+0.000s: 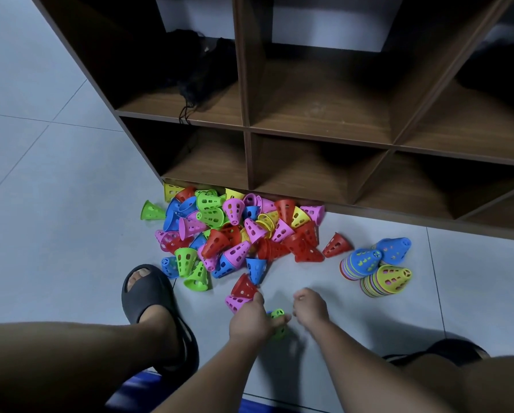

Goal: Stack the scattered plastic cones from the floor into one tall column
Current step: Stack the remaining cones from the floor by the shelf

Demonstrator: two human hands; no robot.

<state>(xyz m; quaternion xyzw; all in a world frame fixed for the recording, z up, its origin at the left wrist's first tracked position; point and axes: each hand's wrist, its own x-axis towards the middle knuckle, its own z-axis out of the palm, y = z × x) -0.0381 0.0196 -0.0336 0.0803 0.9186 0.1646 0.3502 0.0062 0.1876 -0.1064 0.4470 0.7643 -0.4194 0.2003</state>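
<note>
The person squats over a grey tiled floor (56,204). The left hand (251,318) is clenched round a green cone (277,315), low in the middle of the view. Its grip covers most of this cone, so only the narrow end and one lower edge are seen, and a small blue piece beside the thumb is too hidden to name. The right hand (309,305) is near it, apart from the cone, with fingers bent downward. The back of the hand hides the fingertips and the hand is a little blurred, so I cannot tell if its grip has something in it. A red cone (244,287) and a pink cone (235,302) lie on the floor just beside the left hand. Behind them is the big pile of cones (235,234), lying in all directions against the foot of a brown shelf unit (247,93); some at the back are partly under its edge. To the right, well apart from the pile, three short stacks (360,262) are close together. A black bundle (199,70) in one upper compartment is too dark to make out. The left slipper (148,293) stands near the pile, and the right slipper (446,350) is mostly covered by the knee.
</note>
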